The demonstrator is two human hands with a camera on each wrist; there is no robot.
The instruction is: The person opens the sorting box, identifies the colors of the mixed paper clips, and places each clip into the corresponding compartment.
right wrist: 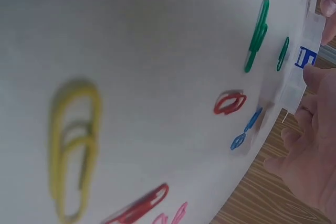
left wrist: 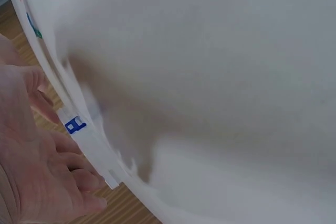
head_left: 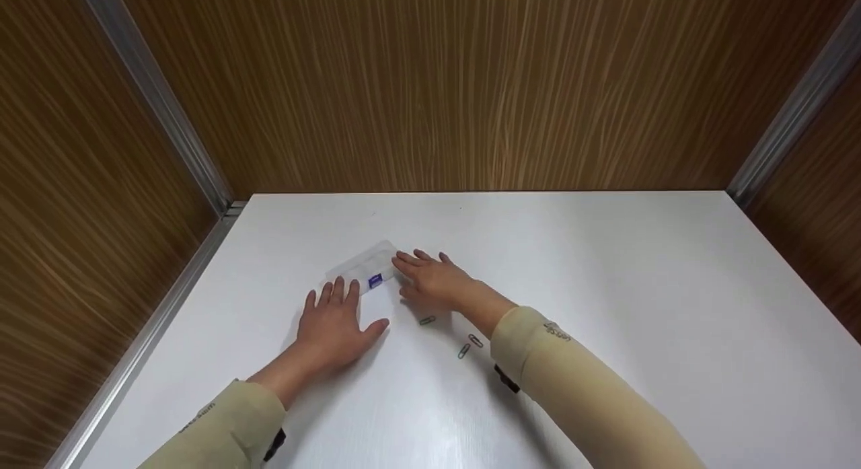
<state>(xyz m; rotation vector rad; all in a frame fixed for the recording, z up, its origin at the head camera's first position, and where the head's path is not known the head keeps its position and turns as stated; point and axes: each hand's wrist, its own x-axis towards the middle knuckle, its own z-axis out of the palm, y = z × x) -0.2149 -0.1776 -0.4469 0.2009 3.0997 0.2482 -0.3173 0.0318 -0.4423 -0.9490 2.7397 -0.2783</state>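
A clear plastic box (head_left: 366,260) with a blue label (head_left: 375,280) lies flat on the white table, set at an angle. My left hand (head_left: 333,331) is palm down at its near left edge, fingers stretched forward with the fingertips right at the box and the thumb out to the side. At the box's right end, my right hand (head_left: 434,280) reaches in with its fingers extended, the fingertips overlapping the corner. In the right wrist view the box (right wrist: 294,90) shows edge-on between the two hands. Below my right hand lies a green paper clip (head_left: 427,320).
Near my right sleeve lie a reddish paper clip (head_left: 475,340) and another paper clip (head_left: 464,351). The right wrist view shows a yellow paper clip (right wrist: 76,150), a blue paper clip (right wrist: 245,129) and several others. Wood-grain panels (head_left: 471,85) wall the white table (head_left: 639,287) in.
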